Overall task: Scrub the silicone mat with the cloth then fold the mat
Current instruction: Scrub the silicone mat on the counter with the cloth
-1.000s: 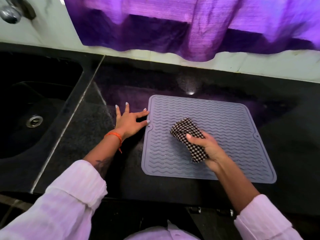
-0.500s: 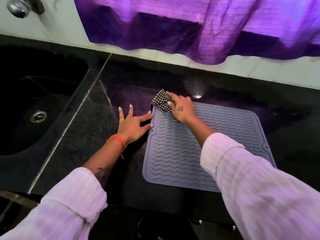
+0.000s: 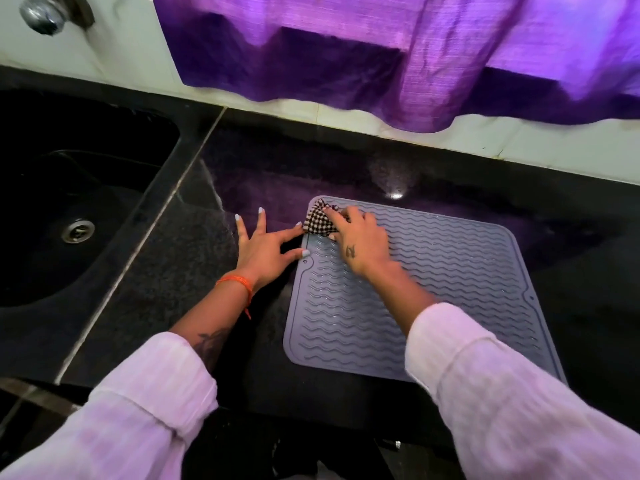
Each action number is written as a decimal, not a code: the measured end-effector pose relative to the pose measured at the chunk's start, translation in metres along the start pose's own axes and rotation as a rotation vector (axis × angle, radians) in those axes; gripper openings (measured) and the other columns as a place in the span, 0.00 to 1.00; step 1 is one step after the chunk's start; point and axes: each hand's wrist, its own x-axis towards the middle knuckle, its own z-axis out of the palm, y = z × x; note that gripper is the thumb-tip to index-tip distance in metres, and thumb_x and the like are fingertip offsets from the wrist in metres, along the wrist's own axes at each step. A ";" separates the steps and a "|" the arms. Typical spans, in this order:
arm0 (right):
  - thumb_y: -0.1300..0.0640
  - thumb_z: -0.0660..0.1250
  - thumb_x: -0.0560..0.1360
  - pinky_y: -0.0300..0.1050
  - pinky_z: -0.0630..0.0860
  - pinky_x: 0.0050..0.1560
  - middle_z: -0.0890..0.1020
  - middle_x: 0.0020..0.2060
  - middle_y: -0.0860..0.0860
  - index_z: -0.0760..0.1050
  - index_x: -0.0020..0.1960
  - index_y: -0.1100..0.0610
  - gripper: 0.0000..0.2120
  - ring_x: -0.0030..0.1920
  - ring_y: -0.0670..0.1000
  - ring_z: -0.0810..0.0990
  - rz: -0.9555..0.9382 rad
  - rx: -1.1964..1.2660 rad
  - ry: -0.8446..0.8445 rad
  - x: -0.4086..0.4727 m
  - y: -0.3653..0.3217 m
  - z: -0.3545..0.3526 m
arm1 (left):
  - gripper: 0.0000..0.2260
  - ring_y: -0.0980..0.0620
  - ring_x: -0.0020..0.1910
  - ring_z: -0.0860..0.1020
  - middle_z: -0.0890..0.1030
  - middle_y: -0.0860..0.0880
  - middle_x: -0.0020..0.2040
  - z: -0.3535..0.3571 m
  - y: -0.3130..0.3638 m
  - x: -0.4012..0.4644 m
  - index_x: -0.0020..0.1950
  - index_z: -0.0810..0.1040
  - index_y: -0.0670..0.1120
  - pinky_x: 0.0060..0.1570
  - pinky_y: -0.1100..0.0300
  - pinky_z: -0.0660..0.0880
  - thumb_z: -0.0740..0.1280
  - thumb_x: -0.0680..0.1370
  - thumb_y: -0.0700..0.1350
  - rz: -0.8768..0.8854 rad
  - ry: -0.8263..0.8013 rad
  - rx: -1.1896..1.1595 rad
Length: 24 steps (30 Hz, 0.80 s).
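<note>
A grey silicone mat (image 3: 450, 271) with wavy ridges lies flat on the black counter. My right hand (image 3: 360, 242) presses a black-and-white checked cloth (image 3: 317, 218) onto the mat's far left corner; most of the cloth is under my fingers. My left hand (image 3: 265, 249) rests flat on the counter just left of the mat, fingers spread, with the thumb and forefinger touching the mat's left edge. My right sleeve covers the mat's near right part.
A black sink (image 3: 69, 202) with a metal drain (image 3: 78, 231) lies to the left. A purple curtain (image 3: 381, 46) hangs over the tiled wall behind the black counter (image 3: 173, 289). A chrome tap (image 3: 43, 15) shows at top left.
My right hand has swept the cloth from the mat's middle up to its far left corner and stayed there. My left hand has kept its place at the mat's left edge.
</note>
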 end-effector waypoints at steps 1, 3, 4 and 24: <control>0.55 0.60 0.79 0.52 0.73 0.53 0.69 0.64 0.54 0.58 0.73 0.46 0.25 0.59 0.59 0.71 0.009 -0.004 -0.004 0.005 -0.002 -0.002 | 0.25 0.48 0.76 0.37 0.71 0.52 0.71 0.000 0.000 0.001 0.72 0.65 0.58 0.65 0.45 0.23 0.61 0.76 0.61 -0.003 0.008 -0.001; 0.56 0.62 0.78 0.52 0.73 0.52 0.71 0.62 0.55 0.59 0.72 0.46 0.25 0.58 0.60 0.73 -0.005 -0.004 -0.064 0.016 -0.003 -0.014 | 0.25 0.47 0.77 0.39 0.73 0.54 0.69 -0.001 0.001 0.001 0.71 0.64 0.54 0.66 0.42 0.25 0.62 0.76 0.61 -0.009 0.009 -0.002; 0.57 0.62 0.78 0.52 0.73 0.51 0.71 0.61 0.55 0.59 0.72 0.46 0.25 0.57 0.60 0.73 -0.024 -0.022 -0.063 0.014 -0.003 -0.016 | 0.25 0.47 0.77 0.40 0.73 0.54 0.69 -0.002 0.001 0.001 0.70 0.64 0.53 0.67 0.41 0.26 0.61 0.77 0.61 -0.010 0.002 0.006; 0.63 0.61 0.76 0.49 0.68 0.51 0.72 0.61 0.51 0.62 0.71 0.41 0.29 0.55 0.56 0.70 -0.115 0.108 0.051 -0.097 -0.036 0.009 | 0.21 0.47 0.77 0.42 0.70 0.50 0.71 -0.007 0.010 0.000 0.70 0.67 0.54 0.68 0.40 0.27 0.45 0.82 0.57 -0.104 -0.079 -0.006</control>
